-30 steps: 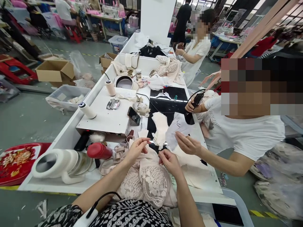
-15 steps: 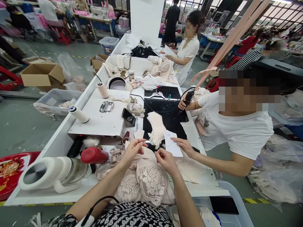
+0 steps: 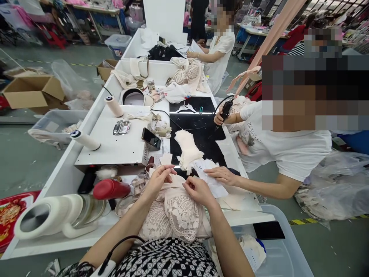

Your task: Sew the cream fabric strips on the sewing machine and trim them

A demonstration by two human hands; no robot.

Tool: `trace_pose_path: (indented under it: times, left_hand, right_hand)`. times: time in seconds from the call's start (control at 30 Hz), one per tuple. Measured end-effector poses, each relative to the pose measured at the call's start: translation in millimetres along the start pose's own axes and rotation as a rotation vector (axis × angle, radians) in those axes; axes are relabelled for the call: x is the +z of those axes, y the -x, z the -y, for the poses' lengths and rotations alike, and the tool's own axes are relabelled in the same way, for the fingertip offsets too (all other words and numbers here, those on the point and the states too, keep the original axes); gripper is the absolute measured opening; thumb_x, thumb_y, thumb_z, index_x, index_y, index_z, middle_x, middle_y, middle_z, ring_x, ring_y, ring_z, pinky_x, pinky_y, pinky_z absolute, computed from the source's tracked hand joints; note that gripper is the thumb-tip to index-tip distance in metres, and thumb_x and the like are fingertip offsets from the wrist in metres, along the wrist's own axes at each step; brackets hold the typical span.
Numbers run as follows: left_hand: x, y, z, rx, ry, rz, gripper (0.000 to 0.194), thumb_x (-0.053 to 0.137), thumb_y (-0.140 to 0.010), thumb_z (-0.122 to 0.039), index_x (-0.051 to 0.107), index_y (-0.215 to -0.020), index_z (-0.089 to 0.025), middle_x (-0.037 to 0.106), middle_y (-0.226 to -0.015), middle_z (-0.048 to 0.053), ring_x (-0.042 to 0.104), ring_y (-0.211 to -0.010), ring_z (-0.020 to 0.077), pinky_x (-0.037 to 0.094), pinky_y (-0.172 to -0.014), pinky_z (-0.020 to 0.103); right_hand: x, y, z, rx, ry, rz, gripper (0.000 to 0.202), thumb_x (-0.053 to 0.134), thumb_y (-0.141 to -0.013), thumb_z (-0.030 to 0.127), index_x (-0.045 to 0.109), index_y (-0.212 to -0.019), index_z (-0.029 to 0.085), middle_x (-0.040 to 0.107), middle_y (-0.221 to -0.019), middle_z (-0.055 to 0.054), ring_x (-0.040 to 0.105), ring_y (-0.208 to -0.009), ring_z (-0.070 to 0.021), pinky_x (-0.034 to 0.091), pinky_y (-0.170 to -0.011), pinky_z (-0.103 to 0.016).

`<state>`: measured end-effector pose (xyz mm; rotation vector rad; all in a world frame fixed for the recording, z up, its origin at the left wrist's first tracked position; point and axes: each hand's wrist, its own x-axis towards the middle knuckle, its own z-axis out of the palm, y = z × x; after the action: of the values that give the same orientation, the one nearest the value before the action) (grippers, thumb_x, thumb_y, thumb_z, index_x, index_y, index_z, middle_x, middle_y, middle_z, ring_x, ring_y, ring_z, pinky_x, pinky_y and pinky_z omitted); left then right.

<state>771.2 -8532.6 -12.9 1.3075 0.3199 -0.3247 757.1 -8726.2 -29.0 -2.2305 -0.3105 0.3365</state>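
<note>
Beige lace bras (image 3: 184, 211) lie in a heap at the table's near edge, against my patterned top. Over their upper left part hovers my left hand (image 3: 160, 177), fingers apart and holding nothing visible. My right hand (image 3: 197, 189) is above the upper right part of the lace, its fingers curled together in a pinch; anything between the fingertips is too small to make out. Just beyond my hands lie cut beige fabric pieces (image 3: 187, 148) on a black surface. White paper with writing (image 3: 211, 179) is under a co-worker's hand on the right.
The co-worker holds a black corded tool (image 3: 226, 109). At left are a red bottle (image 3: 111, 189), a white kettle-like appliance (image 3: 46, 217), thread spools (image 3: 86, 140) and a phone (image 3: 151, 138). A plastic bin (image 3: 291, 246) with another phone stands at lower right.
The view has shifted, moving the scene left and up. The co-worker's hand and the paper are lower against the fabric pieces, with more writing showing. My hands keep nearly the same pose.
</note>
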Motion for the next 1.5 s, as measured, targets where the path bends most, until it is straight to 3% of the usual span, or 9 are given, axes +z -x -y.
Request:
trace_pose_path:
  times: [0.23,0.4,0.8,1.03,1.17,1.27,1.4,1.5]
  left_hand:
    - [-1.2,-1.0,1.6,0.012,0.017,-0.001,0.043,0.071,-0.071,-0.046,0.068,-0.101,-0.015,0.07,-0.084,0.004,0.051,-0.056,0.0079,0.045,-0.06,0.024]
    - [-0.8,-0.8,0.4,0.022,0.034,0.006,0.043,0.072,-0.07,-0.045,0.069,-0.1,-0.014,0.069,-0.082,0.003,0.051,-0.056,0.0077,0.045,-0.06,0.024]
    - [0.3,0.3,0.1,0.004,0.015,0.002,0.045,0.072,-0.07,-0.046,0.068,-0.101,-0.014,0.07,-0.082,0.004,0.051,-0.055,0.0076,0.044,-0.059,0.023]
    - [1.8,2.4,-3.5,-0.004,0.014,0.008,0.041,0.07,-0.071,-0.044,0.068,-0.1,-0.014,0.07,-0.081,0.004,0.051,-0.057,0.0079,0.045,-0.061,0.023]
    - [0.9,1.7,-3.0,0.008,0.016,0.003,0.041,0.07,-0.07,-0.044,0.068,-0.098,-0.014,0.07,-0.081,0.004,0.051,-0.056,0.0081,0.044,-0.06,0.024]
    - [-0.7,0.5,-2.2,0.009,0.013,0.002,0.041,0.07,-0.071,-0.044,0.068,-0.099,-0.014,0.071,-0.082,0.004,0.052,-0.056,0.0079,0.045,-0.06,0.024]
    - [-1.1,0.6,-3.1,-0.005,0.017,0.002,0.041,0.07,-0.071,-0.044,0.068,-0.099,-0.014,0.071,-0.083,0.005,0.052,-0.056,0.0081,0.044,-0.06,0.024]
    - [0.3,1.9,-5.2,-0.005,0.039,0.007,0.041,0.071,-0.07,-0.043,0.068,-0.098,-0.014,0.07,-0.08,0.004,0.052,-0.056,0.0083,0.044,-0.06,0.024]
  right_hand:
    - [-0.4,0.2,0.6,-0.034,0.004,-0.037,0.024,0.048,-0.089,0.033,0.047,-0.068,0.021,0.053,-0.06,0.003,0.047,-0.056,-0.0129,0.028,-0.055,-0.026]
    - [-0.7,1.0,0.1,-0.048,-0.027,-0.052,0.015,0.048,-0.09,0.029,0.058,-0.083,0.021,0.061,-0.066,0.002,0.053,-0.06,-0.0141,0.032,-0.057,-0.026]
    - [-3.7,2.2,3.0,-0.032,0.03,-0.03,0.015,0.05,-0.089,0.025,0.061,-0.082,0.021,0.062,-0.066,0.001,0.054,-0.06,-0.0142,0.032,-0.056,-0.026]
    - [-3.9,1.8,3.5,-0.1,0.019,-0.038,0.017,0.048,-0.091,0.027,0.06,-0.081,0.021,0.061,-0.067,0.001,0.054,-0.06,-0.0139,0.035,-0.057,-0.026]
    - [-4.6,3.8,2.4,-0.193,-0.073,-0.189,0.019,0.049,-0.093,0.029,0.06,-0.081,0.021,0.061,-0.067,0.0,0.053,-0.057,-0.0126,0.039,-0.055,-0.026]
    - [-9.5,7.5,-1.6,-0.206,-0.245,-0.431,0.018,0.052,-0.093,0.034,0.061,-0.086,0.02,0.06,-0.065,0.001,0.053,-0.053,-0.0121,0.042,-0.051,-0.025]
    - [-20.6,13.4,-11.3,-0.049,-0.446,-0.805,0.025,0.055,-0.09,0.043,0.059,-0.091,0.019,0.054,-0.058,0.004,0.05,-0.048,-0.0119,0.041,-0.045,-0.024]
    - [-28.0,18.6,-16.3,0.034,-0.483,-1.003,0.028,0.056,-0.089,0.046,0.058,-0.09,0.018,0.05,-0.057,0.005,0.049,-0.05,-0.0114,0.041,-0.048,-0.024]
